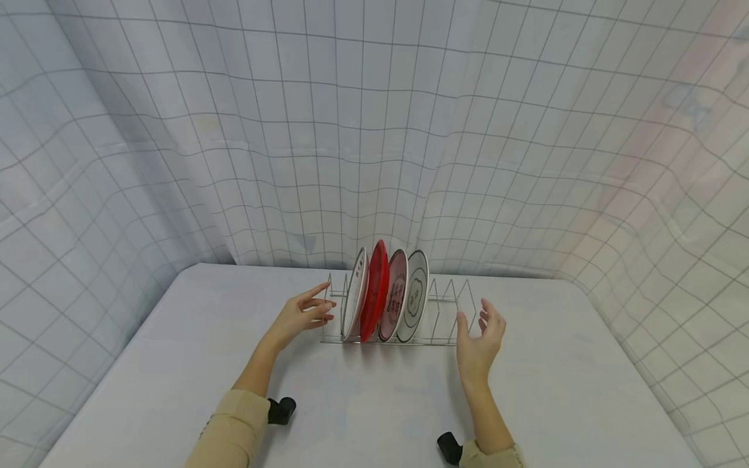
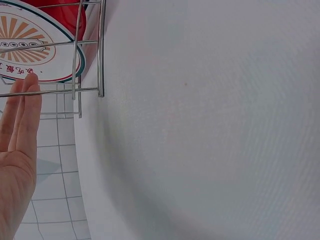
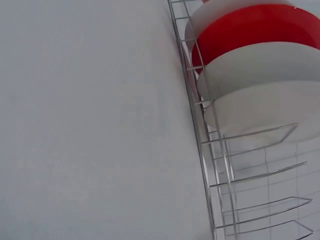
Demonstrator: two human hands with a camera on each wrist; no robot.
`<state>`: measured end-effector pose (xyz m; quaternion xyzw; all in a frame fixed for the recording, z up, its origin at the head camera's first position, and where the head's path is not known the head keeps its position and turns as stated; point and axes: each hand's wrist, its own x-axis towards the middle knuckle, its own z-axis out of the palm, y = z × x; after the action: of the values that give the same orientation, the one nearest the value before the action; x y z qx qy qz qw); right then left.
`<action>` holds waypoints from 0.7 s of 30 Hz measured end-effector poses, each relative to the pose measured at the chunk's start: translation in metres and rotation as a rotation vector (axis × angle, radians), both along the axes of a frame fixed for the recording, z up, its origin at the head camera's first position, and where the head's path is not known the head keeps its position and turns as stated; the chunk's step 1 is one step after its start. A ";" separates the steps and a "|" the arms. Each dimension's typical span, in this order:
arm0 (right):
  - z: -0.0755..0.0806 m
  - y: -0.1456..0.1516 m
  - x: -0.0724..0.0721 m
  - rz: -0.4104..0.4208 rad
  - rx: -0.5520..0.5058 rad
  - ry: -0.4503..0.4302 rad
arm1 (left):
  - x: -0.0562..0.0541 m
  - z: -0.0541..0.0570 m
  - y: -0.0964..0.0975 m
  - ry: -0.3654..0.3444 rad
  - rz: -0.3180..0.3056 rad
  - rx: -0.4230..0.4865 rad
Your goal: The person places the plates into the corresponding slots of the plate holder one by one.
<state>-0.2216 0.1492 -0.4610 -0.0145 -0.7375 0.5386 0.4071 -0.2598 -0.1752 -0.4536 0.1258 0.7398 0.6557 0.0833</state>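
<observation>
A metal wire dish rack (image 1: 440, 342) stands on the white table with several plates upright in its slots. From left to right are a white plate with dark print (image 1: 354, 296), a red plate (image 1: 374, 292), a pink patterned plate (image 1: 394, 296) and a pale plate with a line pattern (image 1: 415, 298). My left hand (image 1: 298, 318) is at the rack's left end, fingers loosely extended beside the end wires; contact is unclear. Beside the right end is my right hand (image 1: 480, 344), thumb and fingers apart, holding nothing. The right wrist view does not show that hand.
The white table (image 1: 374, 403) extends around the rack. A white curtain with a grid pattern (image 1: 374, 143) hangs behind and along both sides. Bare wire dividers (image 3: 260, 174) fill the rack's right part. Black wrist devices (image 1: 281, 411) sit at both sleeves.
</observation>
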 end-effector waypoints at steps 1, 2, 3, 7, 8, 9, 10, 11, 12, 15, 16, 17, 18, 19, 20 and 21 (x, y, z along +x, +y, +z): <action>-0.003 0.002 -0.001 -0.009 -0.014 -0.045 | 0.000 0.000 0.000 0.002 0.000 -0.002; -0.004 0.003 -0.002 -0.014 -0.028 -0.086 | -0.001 -0.001 0.000 0.001 0.001 -0.002; -0.006 0.003 -0.002 -0.012 -0.040 -0.124 | -0.001 -0.001 0.000 0.001 0.002 -0.001; -0.008 0.003 -0.004 -0.031 -0.058 -0.209 | -0.001 -0.001 0.000 -0.004 -0.004 0.004; -0.008 0.002 -0.005 -0.041 -0.060 -0.213 | -0.001 -0.001 0.000 -0.005 -0.003 0.009; -0.008 0.002 -0.005 -0.047 -0.061 -0.213 | 0.000 -0.001 0.000 -0.005 -0.001 0.011; -0.008 0.002 -0.006 -0.055 -0.064 -0.207 | 0.000 -0.001 0.000 -0.005 0.002 0.014; -0.008 0.002 -0.007 -0.064 -0.062 -0.200 | 0.001 -0.001 0.000 -0.003 0.004 0.020; -0.008 0.003 -0.009 -0.071 -0.059 -0.193 | 0.002 -0.002 0.001 -0.004 0.011 0.027; -0.009 0.007 -0.016 -0.078 -0.050 -0.175 | 0.007 -0.004 0.004 -0.007 0.046 0.047; -0.010 0.008 -0.019 -0.073 -0.047 -0.168 | 0.009 -0.005 0.005 -0.006 0.058 0.054; -0.011 0.011 -0.023 -0.062 -0.044 -0.163 | 0.012 -0.006 0.007 -0.008 0.074 0.061; -0.012 0.013 -0.027 -0.049 -0.040 -0.154 | 0.016 -0.007 0.010 -0.014 0.102 0.066; -0.013 0.015 -0.032 -0.035 -0.036 -0.143 | 0.019 -0.008 0.013 -0.022 0.131 0.076; -0.014 0.018 -0.037 -0.013 -0.036 -0.137 | 0.023 -0.010 0.016 -0.028 0.165 0.086; -0.015 0.020 -0.042 0.019 -0.039 -0.134 | 0.028 -0.011 0.020 -0.035 0.201 0.100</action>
<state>-0.2632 0.1690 -0.4757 -0.0513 -0.7524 0.5548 0.3513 -0.2317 -0.1552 -0.4644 0.0434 0.7135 0.6989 0.0239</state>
